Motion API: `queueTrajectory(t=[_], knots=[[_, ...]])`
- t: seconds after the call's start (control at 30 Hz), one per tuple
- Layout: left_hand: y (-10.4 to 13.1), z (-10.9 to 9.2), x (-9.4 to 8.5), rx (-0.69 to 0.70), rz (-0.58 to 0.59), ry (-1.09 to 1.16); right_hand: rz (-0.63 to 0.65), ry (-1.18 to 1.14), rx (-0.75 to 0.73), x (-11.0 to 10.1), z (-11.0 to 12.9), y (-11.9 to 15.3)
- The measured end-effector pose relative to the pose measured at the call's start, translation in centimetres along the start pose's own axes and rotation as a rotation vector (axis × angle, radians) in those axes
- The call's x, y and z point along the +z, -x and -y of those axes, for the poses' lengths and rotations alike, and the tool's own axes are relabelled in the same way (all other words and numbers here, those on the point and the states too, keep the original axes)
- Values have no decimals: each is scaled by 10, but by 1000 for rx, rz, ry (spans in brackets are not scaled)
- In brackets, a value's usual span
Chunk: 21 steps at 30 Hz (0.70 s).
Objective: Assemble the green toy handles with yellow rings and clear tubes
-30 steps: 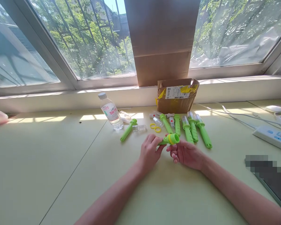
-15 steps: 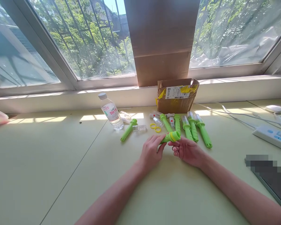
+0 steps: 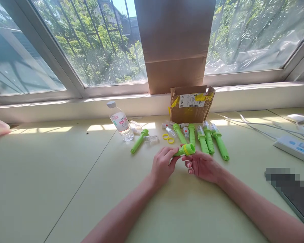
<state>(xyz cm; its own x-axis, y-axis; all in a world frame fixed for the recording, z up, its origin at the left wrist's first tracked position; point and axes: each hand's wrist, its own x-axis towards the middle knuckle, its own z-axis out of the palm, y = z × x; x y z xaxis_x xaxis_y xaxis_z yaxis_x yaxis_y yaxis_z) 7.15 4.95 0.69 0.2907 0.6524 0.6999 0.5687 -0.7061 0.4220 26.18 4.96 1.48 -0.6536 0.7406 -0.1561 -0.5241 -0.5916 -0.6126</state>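
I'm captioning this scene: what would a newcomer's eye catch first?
Probably the bright green handle with yellow banding, at centre, in the grip of the left hand. Behind it stands a taped cardboard box; a clear bottle stands farther left.

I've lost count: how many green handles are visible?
7 green handles: one in the left hand, one beside the bottle, two before the box, three further right. The box may hide more.
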Motion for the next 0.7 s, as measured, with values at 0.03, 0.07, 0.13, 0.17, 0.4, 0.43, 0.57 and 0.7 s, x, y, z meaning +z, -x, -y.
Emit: queueTrajectory(t=[0.03,0.07,0.13,0.17,0.4,0.43,0.57,0.7], knots=[[0,0,0,1,-1,-3,-2,4,-1,0,0,0],[0,0,0,2,-2,-6,-3,9,-1,0,0,0],[0,0,0,5,-2,-15,-8,21,-2,1,-1,0],[0,0,0,5,-3,-21,-12,27,-1,1,-1,0],[0,0,2,34,-21,-104,5,67,-12,3,-4,1],[0,0,2,41,-21,-115,11,70,-13,4,-4,1],[0,0,2,52,-18,-126,23,59,-26,3,-3,0],[-1,-2,1,39,-14,-119,42,20,-22,1,-1,0]])
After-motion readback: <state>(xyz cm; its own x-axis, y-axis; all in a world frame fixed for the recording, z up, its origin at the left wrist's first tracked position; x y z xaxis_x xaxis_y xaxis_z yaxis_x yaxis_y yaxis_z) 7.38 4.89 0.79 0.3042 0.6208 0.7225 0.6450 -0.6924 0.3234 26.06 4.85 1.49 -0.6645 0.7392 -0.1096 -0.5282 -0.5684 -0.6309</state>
